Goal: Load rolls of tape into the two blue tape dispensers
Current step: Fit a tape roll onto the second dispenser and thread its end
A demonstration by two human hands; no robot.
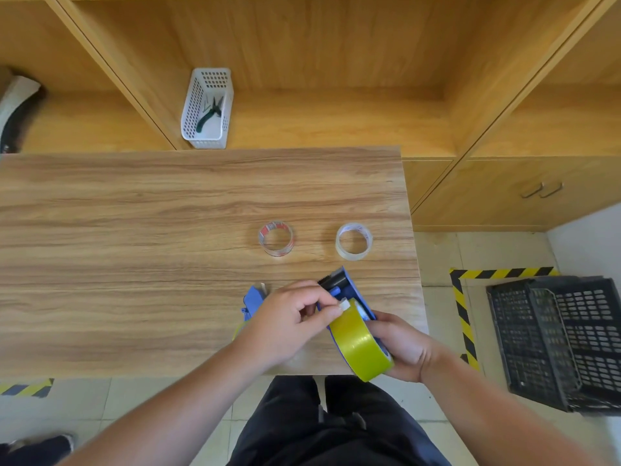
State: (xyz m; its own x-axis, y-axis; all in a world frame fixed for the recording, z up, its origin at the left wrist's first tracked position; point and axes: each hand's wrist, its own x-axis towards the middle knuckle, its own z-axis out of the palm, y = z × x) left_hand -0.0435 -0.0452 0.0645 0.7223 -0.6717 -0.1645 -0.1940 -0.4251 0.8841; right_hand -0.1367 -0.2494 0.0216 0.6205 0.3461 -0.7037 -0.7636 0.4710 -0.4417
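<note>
My right hand [401, 346] grips a blue tape dispenser [349, 290] with a yellow-green tape roll [361, 344] mounted on it, near the table's front right corner. My left hand [289, 322] pinches the loose end of that tape [344, 304] between thumb and forefinger, just behind the dispenser's black roller. A second blue dispenser [252, 302] lies on the table, mostly hidden under my left hand. Two clear tape rolls lie flat farther back: one with a red label [276, 238] and a plain one [354, 241].
The wooden table [134, 247] ends at its right edge close to the dispenser. A white basket [207, 109] with pliers stands on the shelf behind. A black crate [554, 341] sits on the floor to the right, inside yellow-black floor tape.
</note>
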